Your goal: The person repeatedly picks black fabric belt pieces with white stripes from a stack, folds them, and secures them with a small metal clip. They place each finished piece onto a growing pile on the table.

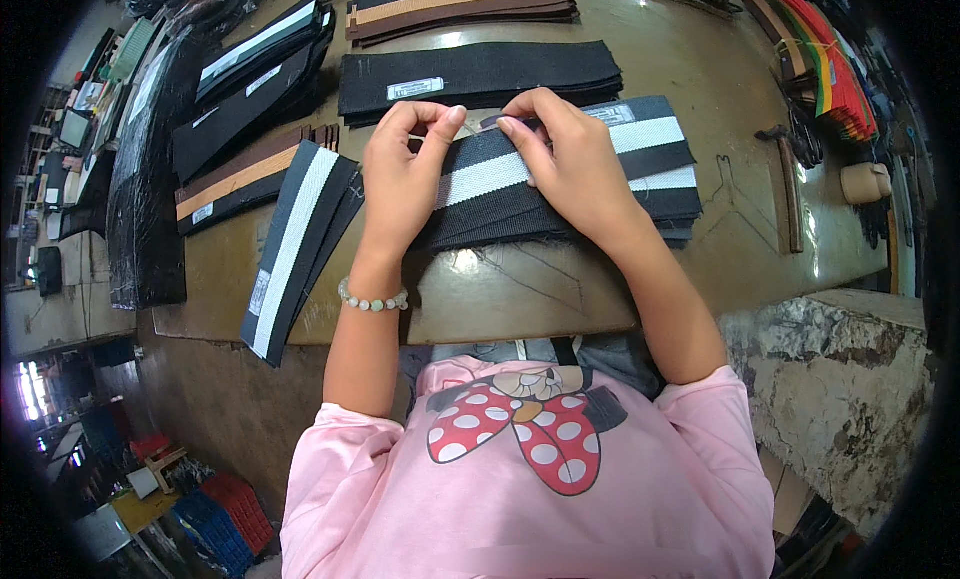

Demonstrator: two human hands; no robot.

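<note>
A stack of wide black webbing strips with a white stripe (480, 182) lies on the table before me. Over its left end is my left hand (405, 169), thumb and forefinger pinched together by a thin pale sliver too small to name. My right hand (580, 164) is closed at the upper edge of the top strip, its thumb bent over the fabric and the other fingers curled. The fingertips of both hands are close together but apart. A small pale label (612, 115) shows on the stack, right of my right hand. Bracelet beads (373, 297) circle my left wrist.
Another black-and-white strip bundle (295, 244) overhangs the table's front edge at left. Beyond the hands lie a black strip stack (490, 74) and a brown-and-tan stack (465, 9). Red, green and yellow strips (830, 74), a tape roll (865, 183) and a wooden bar (789, 194) sit at right.
</note>
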